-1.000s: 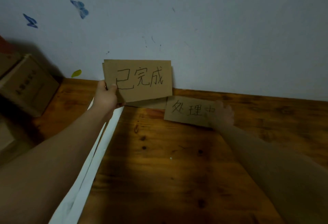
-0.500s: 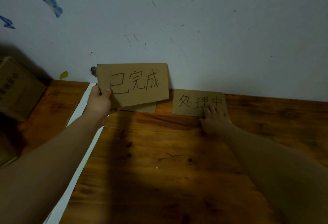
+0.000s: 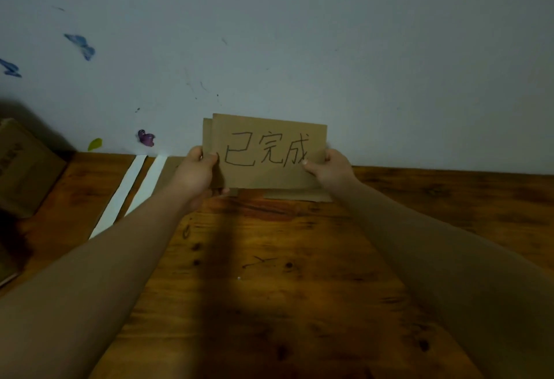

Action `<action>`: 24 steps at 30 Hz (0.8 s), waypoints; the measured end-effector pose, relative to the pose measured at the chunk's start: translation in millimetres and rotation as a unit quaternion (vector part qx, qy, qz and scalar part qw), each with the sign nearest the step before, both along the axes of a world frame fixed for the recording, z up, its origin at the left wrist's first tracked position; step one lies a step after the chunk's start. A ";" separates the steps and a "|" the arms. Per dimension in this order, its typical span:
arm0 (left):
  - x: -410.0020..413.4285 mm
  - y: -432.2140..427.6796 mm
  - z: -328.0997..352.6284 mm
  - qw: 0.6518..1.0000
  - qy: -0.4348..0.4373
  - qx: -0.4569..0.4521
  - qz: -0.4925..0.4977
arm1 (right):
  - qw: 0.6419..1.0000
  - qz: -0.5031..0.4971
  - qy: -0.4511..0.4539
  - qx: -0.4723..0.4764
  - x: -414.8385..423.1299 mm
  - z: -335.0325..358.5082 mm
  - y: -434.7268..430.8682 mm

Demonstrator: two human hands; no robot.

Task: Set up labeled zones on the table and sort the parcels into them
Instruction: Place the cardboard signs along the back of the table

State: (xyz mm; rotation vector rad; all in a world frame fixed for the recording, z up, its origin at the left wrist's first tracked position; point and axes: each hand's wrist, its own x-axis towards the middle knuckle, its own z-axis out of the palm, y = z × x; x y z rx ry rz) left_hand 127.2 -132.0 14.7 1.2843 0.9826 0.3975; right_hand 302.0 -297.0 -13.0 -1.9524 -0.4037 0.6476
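The cardboard sign point(image 3: 269, 150) is tan-brown with black handwritten characters. The surface point(image 3: 269, 288) is orange-brown wood, streaked with darker grain and dotted with black knots. At eight o'clock from the sign lie two white strips point(image 3: 120, 195). The wall point(image 3: 329, 33) is pale grey-blue with small dark flecks. At ten o'clock it carries blue butterfly stickers point(image 3: 81, 45), and nearer nine o'clock a purple sticker point(image 3: 146, 137) and a yellow-green sticker point(image 3: 95, 144).

Count. 3 cardboard cards: lettered card point(image 3: 269, 150), second card point(image 3: 207, 135) behind it, third card point(image 3: 299, 195) flat below. 2 white strips: left strip point(image 3: 120, 198), right strip point(image 3: 150, 180). 2 blue butterfly stickers point(image 3: 79, 45) point(image 3: 10, 68); 1 purple sticker point(image 3: 146, 137); 1 yellow-green sticker point(image 3: 95, 144). 1 cardboard box point(image 3: 24, 165).
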 end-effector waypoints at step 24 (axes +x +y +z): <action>129.1 -143.9 -9.6 0.988 0.029 0.084 0.127 | 0.957 -0.149 0.007 -0.250 166.8 -57.3 -255.2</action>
